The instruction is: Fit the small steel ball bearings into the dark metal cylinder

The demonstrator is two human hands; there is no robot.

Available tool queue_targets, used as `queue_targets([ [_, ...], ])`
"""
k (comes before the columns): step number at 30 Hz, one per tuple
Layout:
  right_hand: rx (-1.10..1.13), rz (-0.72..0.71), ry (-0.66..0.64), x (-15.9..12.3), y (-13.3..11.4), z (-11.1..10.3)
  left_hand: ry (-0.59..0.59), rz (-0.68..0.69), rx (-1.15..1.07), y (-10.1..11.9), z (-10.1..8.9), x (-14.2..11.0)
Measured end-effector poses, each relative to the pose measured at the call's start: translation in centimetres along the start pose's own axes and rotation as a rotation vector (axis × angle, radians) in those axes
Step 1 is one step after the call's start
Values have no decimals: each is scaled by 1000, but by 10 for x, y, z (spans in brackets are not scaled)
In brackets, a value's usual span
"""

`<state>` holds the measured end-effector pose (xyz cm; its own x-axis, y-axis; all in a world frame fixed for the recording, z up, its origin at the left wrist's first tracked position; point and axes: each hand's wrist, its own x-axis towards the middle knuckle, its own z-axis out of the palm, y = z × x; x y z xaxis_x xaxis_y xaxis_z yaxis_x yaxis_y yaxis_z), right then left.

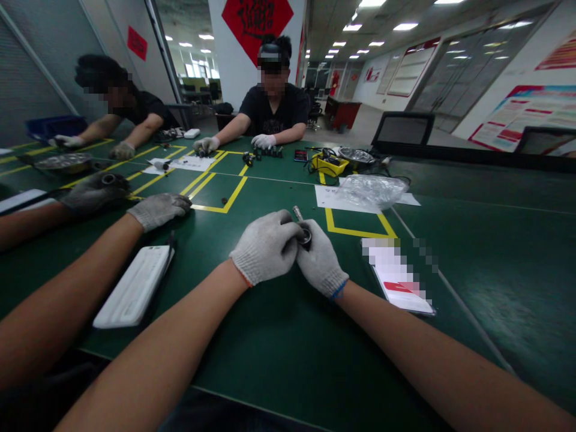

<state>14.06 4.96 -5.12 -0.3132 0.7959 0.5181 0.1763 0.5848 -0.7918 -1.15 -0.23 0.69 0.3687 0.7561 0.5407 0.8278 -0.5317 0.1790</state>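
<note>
Both my hands wear white knit gloves and meet over the green table (279, 336). My left hand (265, 247) is closed, its fingers wrapped over a small dark round metal part (306, 236). My right hand (322, 261) is closed on the same part from the other side. A short silver pin (297, 213) sticks up just above the part. How the pin joins the part is hidden by my fingers.
A co-worker's gloved hands (158, 210) rest on the table at my left, near a white flat case (134, 288). A paper card (400, 279) lies to my right, a clear plastic bag (371, 191) and yellow tray (330, 165) farther off. Two more people sit across.
</note>
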Motion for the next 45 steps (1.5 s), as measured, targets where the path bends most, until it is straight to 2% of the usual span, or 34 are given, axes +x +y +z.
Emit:
queue_targets([
  [17,1,25,35,1,1,0,1,10,-14,1,5,-1],
  [20,3,21,35,1,0,1,45,9,-68,1,7,-2],
  [23,-1,20,42,1,0,1,179,-114,-110,-10,15,-2],
  [25,-11,18,50,1,0,1,240,-300,-58,-24,23,-1],
  [27,-20,20,60,2,0,0,149,-495,40,-41,31,1],
  [30,-17,30,60,2,1,0,-137,-665,174,-64,40,6],
  [32,-9,32,54,2,1,0,-181,-663,201,-72,45,11],
  [39,-20,23,58,4,1,1,-241,-555,237,-81,61,32],
  [45,3,52,76,3,-4,4,-277,-511,246,-97,76,55],
])
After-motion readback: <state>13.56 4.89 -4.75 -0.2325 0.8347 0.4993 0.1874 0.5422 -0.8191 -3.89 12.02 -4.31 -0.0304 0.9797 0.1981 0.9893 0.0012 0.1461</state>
